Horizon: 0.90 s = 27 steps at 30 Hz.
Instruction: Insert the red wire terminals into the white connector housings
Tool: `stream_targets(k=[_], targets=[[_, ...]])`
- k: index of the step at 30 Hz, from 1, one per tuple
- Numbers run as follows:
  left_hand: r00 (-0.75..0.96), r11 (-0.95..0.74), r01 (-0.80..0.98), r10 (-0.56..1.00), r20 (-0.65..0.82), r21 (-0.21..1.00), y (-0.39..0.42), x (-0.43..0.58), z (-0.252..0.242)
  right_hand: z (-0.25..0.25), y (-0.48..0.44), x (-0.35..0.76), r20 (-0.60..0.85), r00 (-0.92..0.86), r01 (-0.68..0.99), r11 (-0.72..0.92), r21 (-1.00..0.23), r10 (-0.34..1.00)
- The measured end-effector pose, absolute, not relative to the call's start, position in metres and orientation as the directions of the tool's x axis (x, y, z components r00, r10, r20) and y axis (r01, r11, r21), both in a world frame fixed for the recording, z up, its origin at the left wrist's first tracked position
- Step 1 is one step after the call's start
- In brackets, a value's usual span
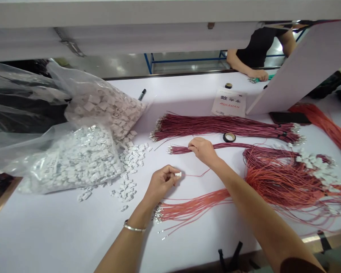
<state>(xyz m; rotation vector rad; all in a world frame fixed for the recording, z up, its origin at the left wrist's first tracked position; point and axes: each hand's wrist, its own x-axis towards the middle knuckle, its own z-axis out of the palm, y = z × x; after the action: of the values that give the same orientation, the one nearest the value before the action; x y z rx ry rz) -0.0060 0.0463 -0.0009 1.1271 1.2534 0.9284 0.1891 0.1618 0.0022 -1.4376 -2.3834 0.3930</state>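
My left hand (pixel 164 181) pinches a small white connector (pixel 178 174), from which a thin red wire (pixel 195 175) runs to the right. Up and to the right, my right hand (pixel 201 149) has its fingers closed on a thin bundle of dark red wires (pixel 180 149) with metal ends. A thick dark red wire bundle (pixel 210 127) lies just above it. Orange-red wires (pixel 193 206) with metal tips lie below my hands, partly under my right forearm. Loose white connectors (pixel 127 187) are scattered left of my left hand.
Two clear bags of white parts (pixel 82 159) (pixel 102 106) stand at the left. A tangled wire pile (pixel 281 178) lies at the right. Black tape (pixel 229 137), a notebook (pixel 229 102) and a marker (pixel 142 94) are farther back. Across the table, a person's hand (pixel 258 74) holds green wires.
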Motion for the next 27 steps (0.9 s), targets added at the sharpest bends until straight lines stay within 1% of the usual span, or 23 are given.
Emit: stream_targets(k=[2, 6, 8, 11, 14, 20, 27], targets=[[0.121, 0.214, 0.071, 0.968, -0.222, 0.974, 0.046, -0.006, -0.001, 0.005, 0.161, 0.192, 0.156, -0.406, 0.800, 0.433, -0.415, 0.901], [0.125, 0.198, 0.096, 0.970, -0.209, 0.975, 0.046, -0.006, 0.001, 0.005, 0.154, 0.197, 0.223, -0.289, 0.812, 0.361, -0.459, 0.931], [0.119, 0.200, 0.107, 0.970, -0.212, 0.974, 0.046, -0.006, 0.001, 0.002, 0.149, 0.198, 0.215, -0.309, 0.810, 0.375, -0.451, 0.926], [0.113, 0.201, 0.126, 0.970, -0.216, 0.971, 0.046, -0.005, 0.002, -0.005, 0.145, 0.198, 0.158, -0.372, 0.833, 0.404, -0.378, 0.915], [0.117, 0.200, 0.139, 0.969, -0.216, 0.970, 0.046, -0.005, 0.002, -0.009, 0.147, 0.196, 0.119, -0.359, 0.865, 0.378, -0.331, 0.926], [0.124, 0.200, 0.133, 0.968, -0.216, 0.971, 0.046, -0.006, 0.001, -0.009, 0.154, 0.198, 0.103, -0.372, 0.865, 0.384, -0.323, 0.923], [0.120, 0.199, 0.132, 0.969, -0.215, 0.971, 0.045, -0.006, 0.002, -0.006, 0.154, 0.199, 0.114, -0.435, 0.845, 0.449, -0.290, 0.893]])
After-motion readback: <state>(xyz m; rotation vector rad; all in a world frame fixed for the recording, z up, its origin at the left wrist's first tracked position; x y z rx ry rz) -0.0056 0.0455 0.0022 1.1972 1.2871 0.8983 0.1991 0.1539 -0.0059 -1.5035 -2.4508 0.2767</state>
